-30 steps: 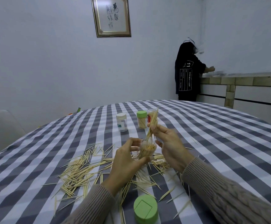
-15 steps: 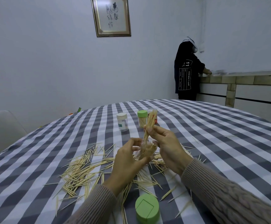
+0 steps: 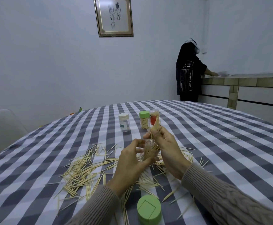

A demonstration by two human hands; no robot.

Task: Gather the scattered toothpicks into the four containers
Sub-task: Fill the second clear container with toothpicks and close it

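My left hand [image 3: 130,163] grips a clear container [image 3: 148,151] partly filled with toothpicks, held above the table. My right hand [image 3: 166,146] pinches a bundle of toothpicks [image 3: 155,127] whose lower ends sit in the container's mouth. Scattered toothpicks [image 3: 83,169] lie on the checked tablecloth left of and under my hands. Farther back stand a white-lidded container [image 3: 124,122], a green-lidded container [image 3: 144,120] with toothpicks inside, and a clear container [image 3: 154,118] with something red in it. A loose green lid [image 3: 149,210] lies near the front edge.
The round table [image 3: 213,143] carries a grey and white checked cloth. A white chair [image 3: 0,127] stands at the left. A person in black stands at a counter [image 3: 246,80] at the back right. A few stray toothpicks [image 3: 232,138] lie at the right.
My right hand has pushed the bundle lower into the container held by my left hand. Both hands stayed in about the same place.
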